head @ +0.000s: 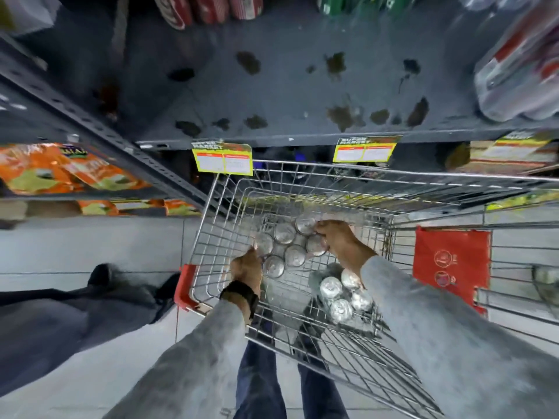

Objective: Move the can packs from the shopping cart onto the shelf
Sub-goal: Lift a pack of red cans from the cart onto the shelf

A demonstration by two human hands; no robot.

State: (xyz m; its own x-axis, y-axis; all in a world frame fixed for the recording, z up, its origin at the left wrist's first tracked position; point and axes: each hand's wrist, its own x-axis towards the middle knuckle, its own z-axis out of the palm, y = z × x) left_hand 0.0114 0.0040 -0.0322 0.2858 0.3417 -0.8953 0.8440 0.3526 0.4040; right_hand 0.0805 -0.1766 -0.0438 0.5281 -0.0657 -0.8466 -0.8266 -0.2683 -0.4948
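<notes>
A pack of silver-topped cans [289, 244] sits inside the wire shopping cart [329, 179]. My left hand [246, 267] grips its near left edge and my right hand [335, 237] grips its far right side. A second can pack [341, 293] lies lower right in the cart, partly hidden by my right sleeve. Directly ahead of the cart runs the dark grey shelf [296, 95], stained and mostly bare.
Red can packs [208, 7] and green ones [357, 4] stand at the shelf's back; a wrapped pack [520, 74] lies at its right. Yellow price tags [222, 160] hang on the shelf edge. Orange bags [60, 169] fill the left shelf. A red cart flap [452, 258] is at right.
</notes>
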